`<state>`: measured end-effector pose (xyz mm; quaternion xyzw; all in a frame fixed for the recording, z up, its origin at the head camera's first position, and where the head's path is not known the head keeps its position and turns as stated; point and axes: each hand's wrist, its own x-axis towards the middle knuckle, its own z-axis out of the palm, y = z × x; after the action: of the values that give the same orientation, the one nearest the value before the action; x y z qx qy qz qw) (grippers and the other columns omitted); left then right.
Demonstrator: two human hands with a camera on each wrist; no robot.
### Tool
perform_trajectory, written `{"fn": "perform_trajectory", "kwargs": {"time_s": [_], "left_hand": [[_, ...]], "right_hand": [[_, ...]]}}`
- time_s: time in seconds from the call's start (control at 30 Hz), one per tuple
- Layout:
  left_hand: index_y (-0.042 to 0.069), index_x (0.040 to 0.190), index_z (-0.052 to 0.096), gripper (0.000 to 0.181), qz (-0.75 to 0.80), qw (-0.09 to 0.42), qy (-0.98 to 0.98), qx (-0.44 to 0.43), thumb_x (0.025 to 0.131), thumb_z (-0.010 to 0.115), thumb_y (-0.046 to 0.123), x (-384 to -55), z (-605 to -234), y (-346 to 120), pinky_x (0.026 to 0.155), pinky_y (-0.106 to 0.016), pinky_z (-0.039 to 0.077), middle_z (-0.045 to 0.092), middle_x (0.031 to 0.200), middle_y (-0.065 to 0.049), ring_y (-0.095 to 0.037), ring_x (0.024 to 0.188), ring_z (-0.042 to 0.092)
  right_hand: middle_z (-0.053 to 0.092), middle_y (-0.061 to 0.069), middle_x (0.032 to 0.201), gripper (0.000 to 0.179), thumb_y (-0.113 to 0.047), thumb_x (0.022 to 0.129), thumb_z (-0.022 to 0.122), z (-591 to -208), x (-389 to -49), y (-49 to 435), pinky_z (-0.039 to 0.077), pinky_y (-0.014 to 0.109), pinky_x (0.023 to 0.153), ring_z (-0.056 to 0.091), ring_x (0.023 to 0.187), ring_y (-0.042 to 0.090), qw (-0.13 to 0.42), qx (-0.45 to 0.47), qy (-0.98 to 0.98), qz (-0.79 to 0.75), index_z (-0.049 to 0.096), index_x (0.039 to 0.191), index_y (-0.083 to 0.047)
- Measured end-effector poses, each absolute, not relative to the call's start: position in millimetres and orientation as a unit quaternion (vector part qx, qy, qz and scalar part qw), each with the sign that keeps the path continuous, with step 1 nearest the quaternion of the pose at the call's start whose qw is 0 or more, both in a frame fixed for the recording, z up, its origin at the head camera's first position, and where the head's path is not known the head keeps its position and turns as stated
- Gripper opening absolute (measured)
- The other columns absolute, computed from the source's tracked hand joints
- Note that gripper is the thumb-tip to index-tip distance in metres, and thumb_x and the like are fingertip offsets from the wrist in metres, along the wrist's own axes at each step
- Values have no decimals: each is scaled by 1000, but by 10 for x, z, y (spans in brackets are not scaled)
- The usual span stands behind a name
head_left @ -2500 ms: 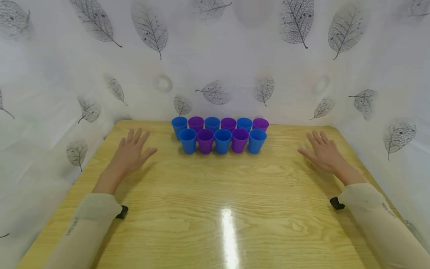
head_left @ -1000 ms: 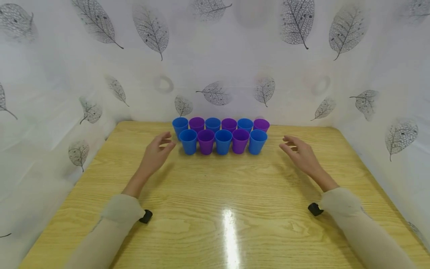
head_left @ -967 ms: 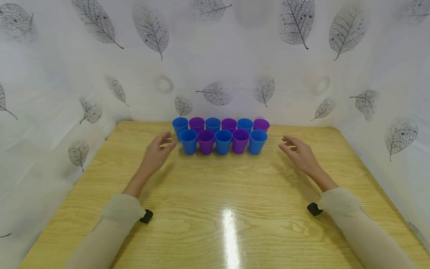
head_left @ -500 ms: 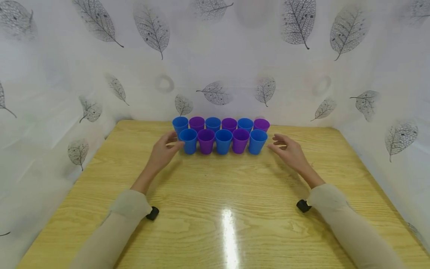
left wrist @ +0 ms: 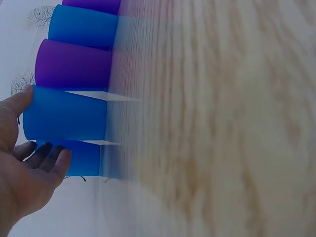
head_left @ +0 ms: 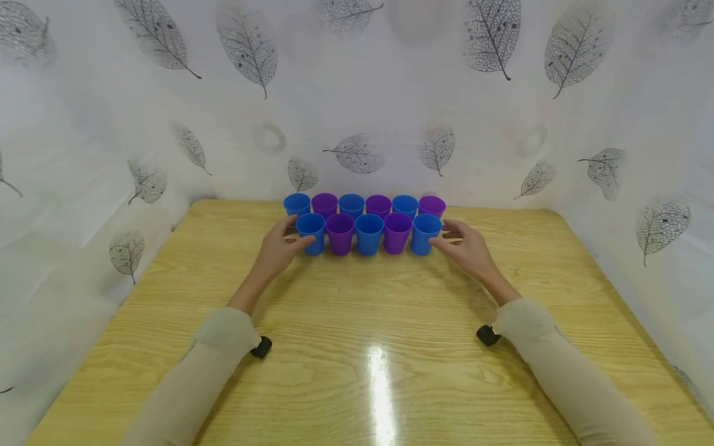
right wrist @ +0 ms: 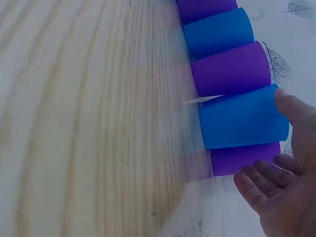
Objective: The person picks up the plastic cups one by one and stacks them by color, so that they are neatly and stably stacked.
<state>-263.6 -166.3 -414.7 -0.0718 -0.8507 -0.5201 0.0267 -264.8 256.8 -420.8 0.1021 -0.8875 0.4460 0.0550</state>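
Blue and purple cups stand upright in two rows. My left hand (head_left: 276, 251) is at the left end of the front row, with its thumb across the blue end cup (head_left: 317, 247) and its fingers reaching behind that cup's left side. In the left wrist view the thumb tip is right at this cup's rim, and the loosely bent fingers overlap the blue cup (left wrist: 86, 160) behind. At the other end, my right hand (head_left: 471, 251) spreads around the blue cup (right wrist: 242, 118); its thumb is at the rim and its bent fingers are beside the purple back cup (right wrist: 237, 159).
The front row alternates blue and purple, with a purple cup (head_left: 340, 238) and a blue middle cup (head_left: 368, 238) among them. The wooden table (head_left: 346, 322) extends toward me. Behind it hangs a white leaf-patterned cloth (head_left: 357, 93).
Both hands have come inward from the table's sides to the two ends of the front row. Their spread fingers have bent, and the thumbs now overlap the end cups. The cups stand as before.
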Motion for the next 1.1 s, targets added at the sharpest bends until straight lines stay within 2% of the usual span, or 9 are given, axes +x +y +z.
{"fn": "perform_trajectory", "kwargs": {"time_s": [0.27,0.6,0.87,1.1], "left_hand": [[-6,158,32,81,-525,17,-848,-71,97,75,26,-2685,-4162,-1644,112,-49,45,46,153,-28,-40,139,47],[-3,159,30,82,-527,10,-848,-61,97,75,27,-2713,-4177,-1601,113,-49,44,45,154,-26,-40,138,48],[-2,159,32,80,-526,12,-848,-57,97,75,28,-2705,-4168,-1578,113,-49,44,46,153,-26,-40,138,49],[-2,158,34,79,-518,9,-853,-56,98,74,29,-2692,-4148,-1589,112,-49,45,48,151,-28,-42,136,51]], "right_hand": [[61,24,137,72,-35,96,76,-4197,-2669,2478,52,56,100,61,121,40,50,96,-883,457,48,151,0],[65,23,129,68,-35,93,79,-4221,-2717,2395,53,51,95,62,116,38,63,87,-882,458,53,145,0],[65,25,129,65,-32,94,78,-4237,-2735,2352,52,52,101,61,118,38,72,94,-877,465,54,143,3],[64,24,131,63,-32,96,76,-4252,-2726,2366,53,49,101,61,119,37,72,95,-874,470,53,142,4]]}}
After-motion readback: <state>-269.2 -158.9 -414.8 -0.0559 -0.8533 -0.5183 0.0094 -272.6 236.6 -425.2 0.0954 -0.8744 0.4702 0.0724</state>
